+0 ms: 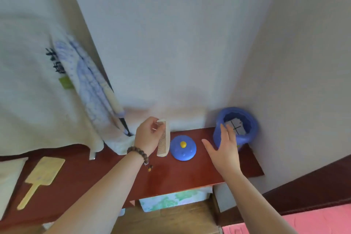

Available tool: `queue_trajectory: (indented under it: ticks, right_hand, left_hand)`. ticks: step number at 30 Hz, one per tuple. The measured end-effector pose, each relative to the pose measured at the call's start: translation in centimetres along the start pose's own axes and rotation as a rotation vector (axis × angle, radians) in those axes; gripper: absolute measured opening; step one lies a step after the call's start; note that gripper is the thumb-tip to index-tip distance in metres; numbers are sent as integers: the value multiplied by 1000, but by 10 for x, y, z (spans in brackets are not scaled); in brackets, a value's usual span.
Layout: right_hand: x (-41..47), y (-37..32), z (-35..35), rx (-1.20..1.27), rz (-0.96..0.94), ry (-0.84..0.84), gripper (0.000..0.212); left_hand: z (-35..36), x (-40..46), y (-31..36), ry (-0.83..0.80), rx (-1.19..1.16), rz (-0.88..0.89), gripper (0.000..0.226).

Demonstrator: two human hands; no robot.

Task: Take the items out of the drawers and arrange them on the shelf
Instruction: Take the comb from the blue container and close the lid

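Forearms, two, bare: enter from 6 o'clock, nearest the camera; the left carries a beaded bracelet (pixel 138 154) at the wrist.

Left hand (pixel 147 136): raised just above the shelf, at about 9 o'clock from the blue lid. Fingers and thumb pinch the upper end of a pale wooden comb (pixel 163 139), which hangs tilted, teeth toward the hand, its lower end close to the shelf surface; whether it touches the wood cannot be told.

Right hand (pixel 224 147): fingers straight and spread, holding nothing, laid against or just beside the near wall of the blue pot (pixel 245 131); contact is uncertain.

Shelf (pixel 180 173): red-brown wood, along the wall.

Blue lid (pixel 183 148): domed, yellow knob, lying on the shelf between comb and pot.

Blue pot: open-topped, at 3 o'clock in the corner, something pale inside, not identifiable.

Paddle brush (pixel 40 175): pale yellow, flat on the wood at 8 o'clock, well apart from the rest.

Hanging cloth (pixel 38 91): white with blue print, at 9 to 10 o'clock.

Step in hand, as judged: placing the comb on the shelf. Next move likely calls for lowering it flat to the left of the lid and letting go, while the right hand steadies or shifts the pot.
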State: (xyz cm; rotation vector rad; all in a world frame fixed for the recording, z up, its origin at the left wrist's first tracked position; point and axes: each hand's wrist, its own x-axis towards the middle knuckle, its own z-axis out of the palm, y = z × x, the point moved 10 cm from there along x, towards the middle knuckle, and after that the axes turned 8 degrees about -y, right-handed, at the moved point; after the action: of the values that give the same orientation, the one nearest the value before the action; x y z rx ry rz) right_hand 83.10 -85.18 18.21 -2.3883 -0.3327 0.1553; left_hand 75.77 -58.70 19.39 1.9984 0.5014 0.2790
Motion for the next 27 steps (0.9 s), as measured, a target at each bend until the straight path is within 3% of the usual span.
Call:
queue_trajectory:
  ticks: [6, 13, 27]
  right_hand:
    - [-42, -47, 84, 16, -41, -153, 68]
    - [-89, -104, 181, -106, -166, -324, 67]
    - [-102, -125, 236, -181, -199, -402, 62]
  left_hand:
    - [-81, -51, -112, 40, 90, -217, 9]
    - [-157, -99, -208, 78, 141, -386, 15]
    - [-181, -93, -248, 69, 135, -397, 44]
